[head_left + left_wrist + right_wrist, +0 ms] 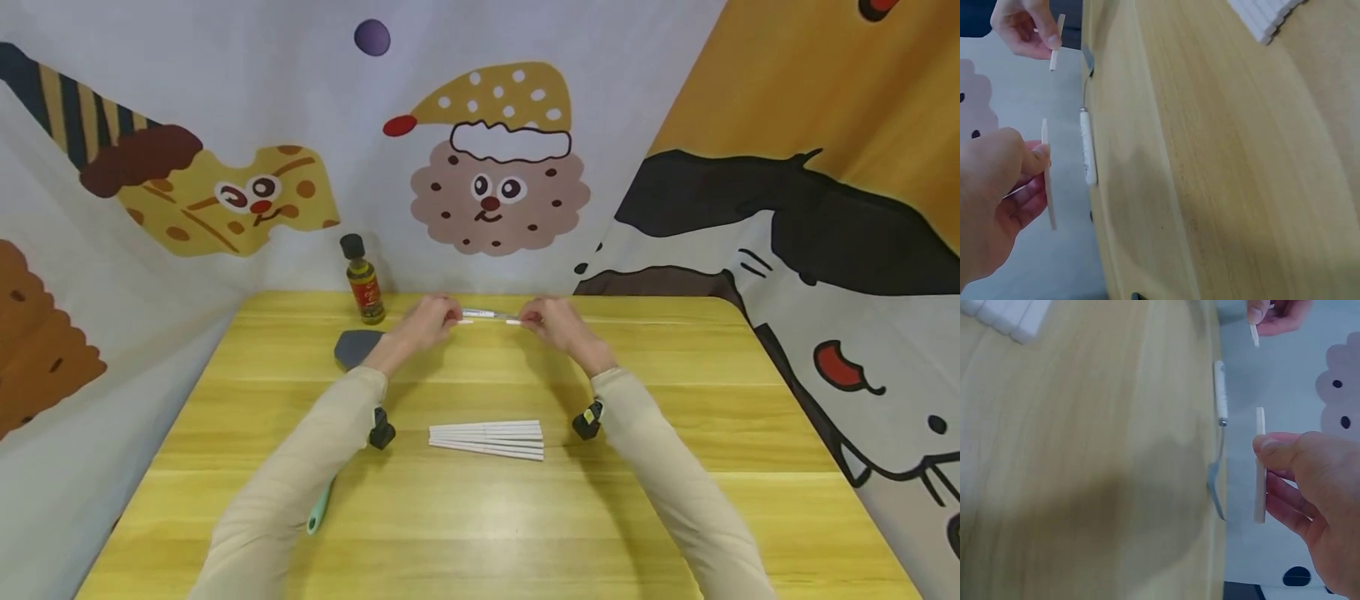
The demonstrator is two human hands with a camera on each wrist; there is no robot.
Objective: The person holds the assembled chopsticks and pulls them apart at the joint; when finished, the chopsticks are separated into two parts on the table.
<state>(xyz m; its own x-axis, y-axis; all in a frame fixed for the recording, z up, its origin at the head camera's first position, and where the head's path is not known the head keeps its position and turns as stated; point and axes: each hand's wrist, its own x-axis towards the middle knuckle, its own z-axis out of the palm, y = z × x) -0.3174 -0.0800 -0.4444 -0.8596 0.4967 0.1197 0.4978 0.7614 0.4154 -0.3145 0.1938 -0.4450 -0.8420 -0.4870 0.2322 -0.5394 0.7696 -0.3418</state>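
My left hand (426, 323) and right hand (562, 325) are raised near the table's back edge, a gap between them. Between thumb and fingers the left hand pinches a slim whitish stick (1048, 181). A similar stick (1260, 487) is pinched in the right hand, its ends poking out past the fingers. The two sticks point toward each other and stay apart. On the table behind the hands lies a utensil with a white handle (1220, 390) and a curved metal head (1214, 481); its exact kind is unclear.
Several white sticks (486, 440) lie side by side at mid-table. A bottle (366, 287) with a black cap stands at the back left. Partly under the left arm lies a spatula with a grey head (352, 347) and mint-green handle (318, 510). A printed curtain (300, 275) hangs behind.
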